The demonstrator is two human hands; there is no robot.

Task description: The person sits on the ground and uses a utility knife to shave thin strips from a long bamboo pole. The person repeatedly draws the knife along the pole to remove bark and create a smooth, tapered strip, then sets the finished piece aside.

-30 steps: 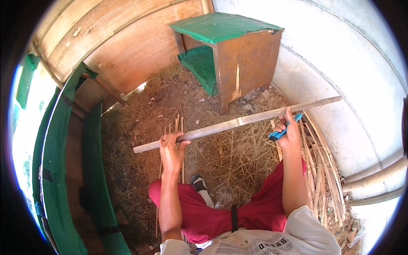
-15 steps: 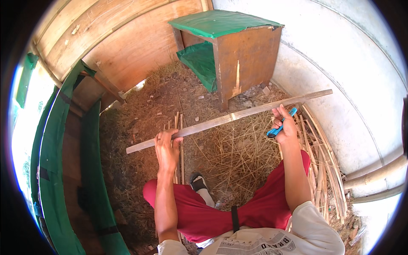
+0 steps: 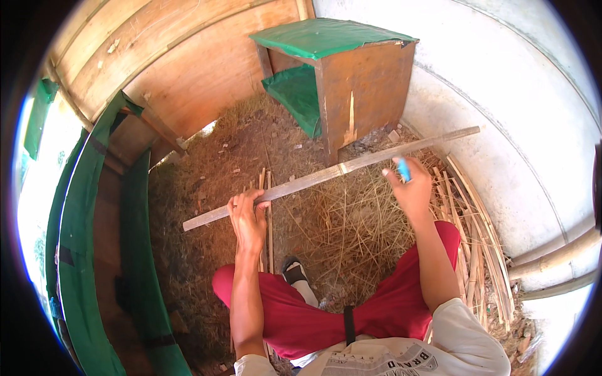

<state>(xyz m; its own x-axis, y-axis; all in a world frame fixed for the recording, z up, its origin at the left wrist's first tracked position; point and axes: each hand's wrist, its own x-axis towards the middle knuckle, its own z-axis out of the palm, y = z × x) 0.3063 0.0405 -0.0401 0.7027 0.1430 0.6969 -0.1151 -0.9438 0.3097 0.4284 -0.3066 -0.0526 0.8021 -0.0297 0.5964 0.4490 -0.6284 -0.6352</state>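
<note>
1. Gripping a long, flat, pale-brown bamboo strip (image 3: 313,181), the person's left hand (image 3: 249,216) has its fingers over the strip and its thumb at the near edge, nearer the left end
2. Closed around a small bright-blue handheld tool (image 3: 404,170), partly hidden by the fingers, the right hand (image 3: 415,189) is just below the strip's right half; whether a fingertip touches the strip cannot be told
3. The strip slants across the view in front of the body, right end higher in view, a pale joint ring near its middle
4. Beneath it, loose, thin, straw-coloured shavings (image 3: 357,219) cover part of the brown earth floor (image 3: 213,182)
5. Beside the right knee, clad in dark-red trousers (image 3: 395,294), lie long, split, tan bamboo slats (image 3: 471,250)
6. Beyond the strip stands a brown wooden open-fronted cabinet (image 3: 370,94) topped with green sheeting (image 3: 332,36), a white wall (image 3: 483,106) to its right
</note>
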